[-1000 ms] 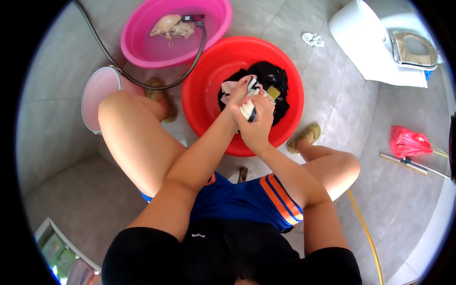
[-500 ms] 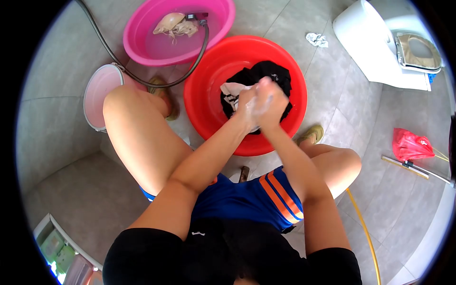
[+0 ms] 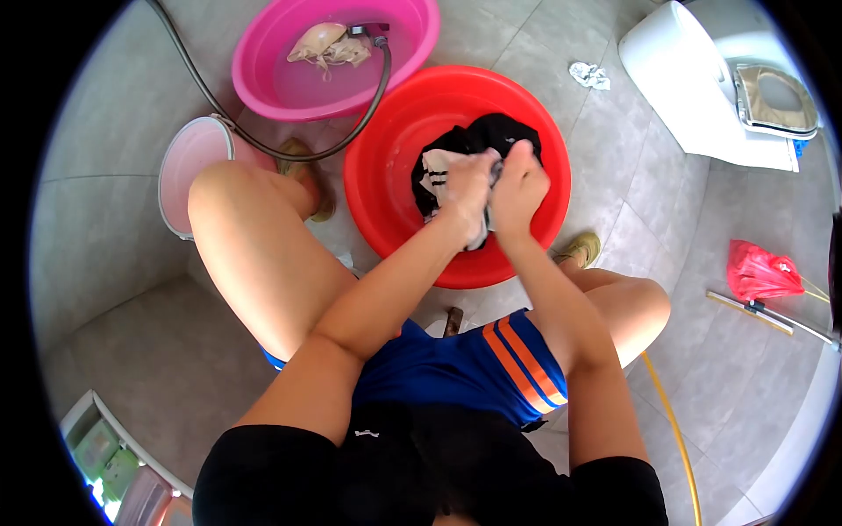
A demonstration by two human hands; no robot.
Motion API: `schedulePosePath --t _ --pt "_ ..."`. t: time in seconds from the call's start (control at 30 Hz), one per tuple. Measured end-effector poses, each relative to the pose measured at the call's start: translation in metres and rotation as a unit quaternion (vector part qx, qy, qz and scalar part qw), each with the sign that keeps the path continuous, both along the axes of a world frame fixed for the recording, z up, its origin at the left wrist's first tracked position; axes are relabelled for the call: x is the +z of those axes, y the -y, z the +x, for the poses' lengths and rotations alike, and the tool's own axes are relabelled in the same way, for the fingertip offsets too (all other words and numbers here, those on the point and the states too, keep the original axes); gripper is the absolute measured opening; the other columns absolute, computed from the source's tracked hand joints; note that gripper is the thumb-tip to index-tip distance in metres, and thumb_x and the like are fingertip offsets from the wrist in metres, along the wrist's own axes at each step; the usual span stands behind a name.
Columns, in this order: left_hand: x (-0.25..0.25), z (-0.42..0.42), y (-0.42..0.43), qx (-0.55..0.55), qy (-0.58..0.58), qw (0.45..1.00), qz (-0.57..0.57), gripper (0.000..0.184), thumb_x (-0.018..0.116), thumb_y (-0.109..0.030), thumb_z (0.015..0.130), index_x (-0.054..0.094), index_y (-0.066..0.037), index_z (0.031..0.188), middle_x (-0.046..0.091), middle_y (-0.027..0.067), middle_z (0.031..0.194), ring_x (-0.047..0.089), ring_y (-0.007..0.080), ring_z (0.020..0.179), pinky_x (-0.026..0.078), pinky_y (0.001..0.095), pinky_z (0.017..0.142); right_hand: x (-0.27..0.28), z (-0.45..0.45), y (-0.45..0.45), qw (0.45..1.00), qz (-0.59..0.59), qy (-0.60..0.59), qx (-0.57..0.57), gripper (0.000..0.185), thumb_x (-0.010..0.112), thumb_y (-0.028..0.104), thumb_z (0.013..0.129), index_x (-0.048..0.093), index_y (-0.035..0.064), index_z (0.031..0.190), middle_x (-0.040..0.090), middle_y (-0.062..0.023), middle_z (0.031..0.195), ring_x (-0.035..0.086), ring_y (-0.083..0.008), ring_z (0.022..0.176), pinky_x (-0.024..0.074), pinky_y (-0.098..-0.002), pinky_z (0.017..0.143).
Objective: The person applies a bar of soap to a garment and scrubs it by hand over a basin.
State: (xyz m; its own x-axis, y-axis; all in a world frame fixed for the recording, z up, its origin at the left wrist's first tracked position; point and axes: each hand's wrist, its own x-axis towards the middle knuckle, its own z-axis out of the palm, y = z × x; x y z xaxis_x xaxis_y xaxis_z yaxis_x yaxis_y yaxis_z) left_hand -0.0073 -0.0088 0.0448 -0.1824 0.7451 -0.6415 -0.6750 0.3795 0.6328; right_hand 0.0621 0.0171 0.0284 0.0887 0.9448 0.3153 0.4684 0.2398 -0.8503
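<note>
Over the red basin (image 3: 377, 228) my left hand (image 3: 467, 182) and my right hand (image 3: 521, 188) are side by side, both closed on a small grey and white cloth (image 3: 479, 237). The cloth shows between the hands and hangs below my left one; its exact kind is hard to make out. Beneath them in the basin lies a bunched black garment (image 3: 513, 131). Next to my left hand is a whitish cloth with black stripes (image 3: 433, 167). My fingers are slightly blurred and partly hide the laundry.
Beyond the red basin stands a pink tub (image 3: 263, 83) with water, a beige bra (image 3: 320, 44) and a shower head (image 3: 373, 33) on a grey hose (image 3: 382, 88). A pink bucket (image 3: 189, 171) is at left. To the right are a white toilet (image 3: 671, 79), red bag (image 3: 759, 270) and squeegee (image 3: 750, 311).
My hands were pressed together with suds on them and have drawn slightly apart. The grey and white cloth now shows between them.
</note>
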Motion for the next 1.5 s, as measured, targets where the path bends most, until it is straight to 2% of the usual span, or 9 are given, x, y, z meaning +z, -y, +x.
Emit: schedulePosePath --t 0.1,0.27,0.43,0.53,0.73,0.9,1.1,1.4,1.5 --pt "-0.025 -0.009 -0.004 -0.004 0.044 0.999 0.007 0.026 0.052 -0.034 0.092 0.054 -0.009 0.082 0.057 0.0065 0.073 0.058 0.0167 0.065 0.05 0.0321 0.058 0.017 -0.014 0.033 0.995 -0.064 -0.057 0.049 0.044 0.048 0.029 0.095 0.05 -0.0015 0.064 0.045 -0.002 0.054 0.039 -0.009 0.055 0.034 -0.029 0.049" --pt "0.0 -0.012 0.003 -0.108 0.163 0.979 0.061 0.029 0.056 -0.036 0.091 0.054 -0.007 0.091 0.059 0.0053 0.084 0.059 0.0126 0.075 0.05 0.0284 0.061 -0.021 0.027 -0.023 0.984 -0.172 0.013 -0.039 0.048 0.048 0.035 0.093 0.058 -0.0016 0.063 0.055 -0.0137 0.054 0.053 -0.0227 0.052 0.0418 -0.0359 0.055" --pt "0.018 -0.035 0.01 -0.258 -0.411 0.865 0.126 0.047 0.074 -0.028 0.074 0.059 -0.002 0.11 0.061 0.0128 0.101 0.059 0.0178 0.1 0.048 0.0334 0.083 0.006 0.035 -0.034 0.944 -0.268 -0.164 0.103 0.048 0.047 0.038 0.095 0.056 0.0027 0.064 0.05 -0.0011 0.058 0.047 -0.0092 0.056 0.038 -0.0266 0.053" --pt "0.005 -0.049 -0.001 -0.418 -0.444 0.78 0.14 0.049 0.077 -0.021 0.066 0.064 -0.005 0.11 0.063 0.0132 0.103 0.059 0.0201 0.102 0.045 0.0336 0.088 0.027 0.039 -0.038 0.917 -0.281 -0.239 0.15 0.039 0.048 0.034 0.096 0.056 0.0039 0.072 0.052 -0.0001 0.066 0.048 -0.0083 0.061 0.0405 -0.0247 0.056" --pt "0.0 -0.07 -0.005 -0.127 -0.075 0.963 0.226 0.032 0.067 -0.027 0.084 0.063 0.001 0.099 0.065 0.0073 0.092 0.061 0.0122 0.078 0.049 0.0262 0.072 0.028 0.059 -0.038 0.899 -0.225 -0.205 0.314 0.016 0.066 0.016 0.084 0.055 0.0059 0.091 0.059 -0.0025 0.086 0.055 -0.0099 0.078 0.0457 -0.0246 0.069" --pt "0.011 -0.074 -0.001 0.022 0.251 0.955 0.16 0.026 0.064 -0.029 0.086 0.06 -0.004 0.091 0.064 0.0092 0.084 0.063 0.02 0.077 0.051 0.0331 0.073 -0.033 0.054 -0.015 0.841 -0.406 0.008 0.358 0.023 0.073 0.012 0.076 0.062 0.0021 0.094 0.063 -0.0019 0.082 0.058 -0.0087 0.075 0.0466 -0.0239 0.067" --pt "-0.027 -0.071 -0.01 0.183 0.329 0.921 0.097 0.016 0.056 -0.02 0.085 0.057 -0.004 0.085 0.064 0.0143 0.09 0.061 0.0298 0.087 0.049 0.0434 0.086 -0.04 0.039 -0.017 0.86 -0.336 -0.348 0.163 0.027 0.051 -0.003 0.073 0.062 -0.0013 0.098 0.064 -0.0056 0.091 0.061 -0.0164 0.084 0.0476 -0.0282 0.078" --pt "-0.098 -0.019 0.011 0.067 0.411 0.886 0.203 0.022 0.057 -0.031 0.091 0.054 -0.009 0.09 0.056 0.0041 0.078 0.056 0.0162 0.07 0.05 0.0318 0.066 0.002 -0.016 0.06 0.959 0.102 0.108 0.242 0.034 0.076 0.021 0.065 0.059 0.0048 0.09 0.061 -0.01 0.084 0.058 -0.0292 0.083 0.0429 -0.0408 0.077" --pt "-0.07 0.009 0.012 0.052 0.375 0.921 0.088 0.039 0.04 -0.043 0.096 0.056 -0.009 0.104 0.062 0.0073 0.094 0.061 0.0214 0.084 0.051 0.0356 0.074 -0.004 -0.005 0.02 0.997 -0.051 0.023 0.047 0.041 0.077 0.023 0.069 0.048 0.001 0.089 0.056 -0.0163 0.071 0.056 -0.0312 0.06 0.0467 -0.0375 0.057"
